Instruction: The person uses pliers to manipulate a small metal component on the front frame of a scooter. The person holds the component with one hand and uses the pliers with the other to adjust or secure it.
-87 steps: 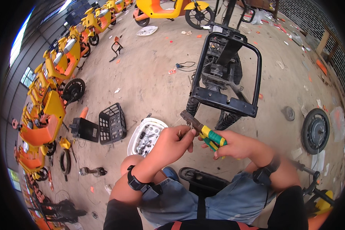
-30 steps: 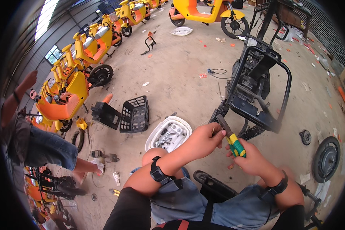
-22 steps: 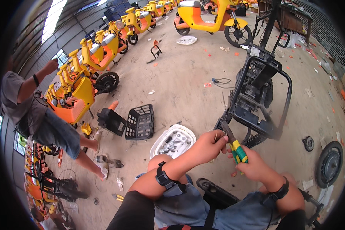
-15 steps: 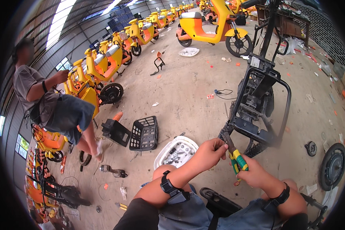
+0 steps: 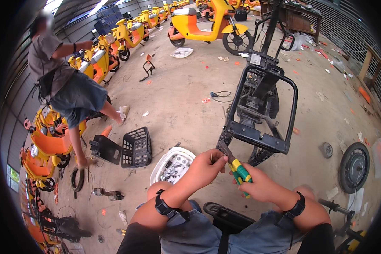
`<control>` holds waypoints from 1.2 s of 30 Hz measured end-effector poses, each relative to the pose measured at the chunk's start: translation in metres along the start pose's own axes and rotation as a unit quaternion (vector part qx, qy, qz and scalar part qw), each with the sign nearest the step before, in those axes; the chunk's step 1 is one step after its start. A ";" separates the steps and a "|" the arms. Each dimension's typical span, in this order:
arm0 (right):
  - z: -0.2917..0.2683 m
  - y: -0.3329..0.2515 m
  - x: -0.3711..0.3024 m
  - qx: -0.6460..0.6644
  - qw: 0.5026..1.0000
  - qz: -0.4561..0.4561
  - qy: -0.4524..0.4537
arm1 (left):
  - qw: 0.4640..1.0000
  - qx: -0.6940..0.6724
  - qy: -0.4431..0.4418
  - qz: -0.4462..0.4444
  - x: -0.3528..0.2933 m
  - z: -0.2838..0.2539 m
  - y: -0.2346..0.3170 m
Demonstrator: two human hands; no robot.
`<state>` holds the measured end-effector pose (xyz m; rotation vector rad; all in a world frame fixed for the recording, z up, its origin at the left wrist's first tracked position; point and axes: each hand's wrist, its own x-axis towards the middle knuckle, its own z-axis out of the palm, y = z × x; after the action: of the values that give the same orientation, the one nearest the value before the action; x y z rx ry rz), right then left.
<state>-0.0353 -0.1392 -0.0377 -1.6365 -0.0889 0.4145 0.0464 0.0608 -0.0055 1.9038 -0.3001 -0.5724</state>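
My right hand (image 5: 260, 184) is closed round the green-and-yellow handles of a pair of pliers (image 5: 242, 172). Their dark jaws point up and left, in front of the stripped black scooter frame (image 5: 258, 137). Close beside the jaws, my left hand (image 5: 207, 168) has its thumb and fingers pinched together. Whatever lies in that pinch is too small to make out. A white tray (image 5: 155, 175) holding loose metal hardware sits on the floor just left of my left hand.
A black crate (image 5: 136, 148) and a dark panel (image 5: 106, 149) lie left of the tray, with a power tool (image 5: 108, 194) nearer me. Another person (image 5: 67, 80) steps and bends among yellow scooters at left. A loose wheel (image 5: 354, 167) lies at right.
The view has shifted, so most things sit further left. The other person has stepped and now reaches an arm down toward the floor. Both my hands keep their grips at the pliers.
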 end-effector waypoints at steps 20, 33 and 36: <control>-0.004 -0.009 -0.003 -0.044 0.999 -0.023 0.008 | 0.978 -0.193 -0.070 -0.030 0.004 -0.004 0.003; -0.004 -0.010 -0.002 -0.054 0.999 -0.001 -0.003 | 0.985 -0.164 -0.043 -0.034 0.005 -0.001 0.004; -0.004 -0.011 -0.003 -0.056 0.998 -0.003 0.002 | 0.987 -0.147 -0.036 -0.048 0.002 0.001 0.010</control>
<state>-0.0350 -0.1422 -0.0259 -1.7474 -0.1158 0.4089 0.0486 0.0551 0.0026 1.6217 -0.1594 -0.7101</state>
